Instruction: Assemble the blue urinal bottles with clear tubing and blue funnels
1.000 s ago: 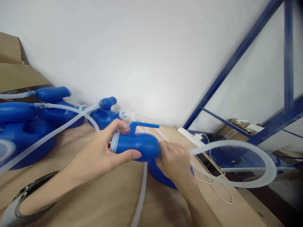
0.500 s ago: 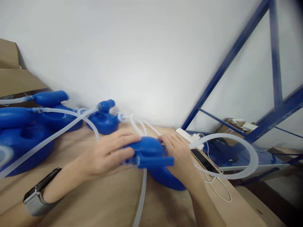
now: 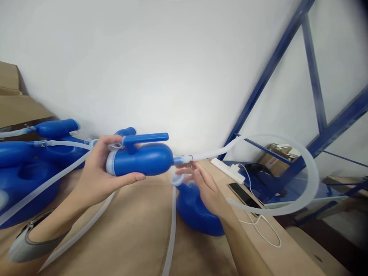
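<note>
My left hand (image 3: 100, 172) is wrapped round the pale-rimmed end of a blue cylindrical bottle piece (image 3: 143, 159) with a straight blue handle on top. The piece lies roughly level above the table. A translucent tube (image 3: 224, 150) joins its narrow right end, with a metal clamp (image 3: 190, 159) at the joint. My right hand (image 3: 202, 184) is at this clamp, thumb and fingers closed around the joint from below. Under it sits a blue jug (image 3: 195, 214), its translucent neck pointing up left, partly hidden by my right hand.
More blue jugs (image 3: 34, 184) with tubes stand at the left, before a cardboard box (image 3: 23, 109). On the right lie a white power strip (image 3: 227, 170), a phone (image 3: 244, 194) and cables. A blue metal frame (image 3: 267, 76) rises behind them. The tube loops out over the right side.
The blue piece has been raised and turned, so its handle is now on top and its tube joint shows. My left hand has moved left and up with it.
</note>
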The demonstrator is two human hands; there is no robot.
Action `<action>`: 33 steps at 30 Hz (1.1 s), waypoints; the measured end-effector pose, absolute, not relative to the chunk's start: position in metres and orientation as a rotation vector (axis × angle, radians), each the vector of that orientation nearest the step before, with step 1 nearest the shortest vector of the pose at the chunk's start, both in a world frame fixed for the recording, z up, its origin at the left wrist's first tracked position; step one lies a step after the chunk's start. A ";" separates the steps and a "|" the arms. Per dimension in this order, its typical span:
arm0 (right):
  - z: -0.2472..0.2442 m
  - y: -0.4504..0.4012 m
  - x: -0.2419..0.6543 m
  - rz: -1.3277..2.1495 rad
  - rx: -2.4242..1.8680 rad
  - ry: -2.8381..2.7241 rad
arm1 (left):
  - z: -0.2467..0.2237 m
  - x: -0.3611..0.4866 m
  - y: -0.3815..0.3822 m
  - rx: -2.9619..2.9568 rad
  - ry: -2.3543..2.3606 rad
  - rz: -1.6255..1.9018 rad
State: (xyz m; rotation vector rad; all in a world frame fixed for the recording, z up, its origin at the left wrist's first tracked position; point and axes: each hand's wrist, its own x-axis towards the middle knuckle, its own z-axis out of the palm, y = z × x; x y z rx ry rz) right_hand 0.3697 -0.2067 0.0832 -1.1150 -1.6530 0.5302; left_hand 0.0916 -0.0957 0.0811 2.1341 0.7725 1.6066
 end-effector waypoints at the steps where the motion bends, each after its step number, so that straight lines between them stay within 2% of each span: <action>1: 0.081 -0.203 0.368 0.574 -1.083 -1.640 | 0.080 0.093 -0.097 2.126 0.780 1.579; 11: 0.083 -0.205 0.369 0.621 -1.044 -1.610 | 0.081 0.098 -0.105 2.178 0.784 1.474; 22: 0.080 -0.204 0.363 0.523 -1.202 -1.592 | 0.080 0.104 -0.116 2.319 0.806 1.556; 33: 0.078 -0.202 0.366 0.722 -1.120 -1.570 | 0.080 0.102 -0.113 2.400 0.782 1.562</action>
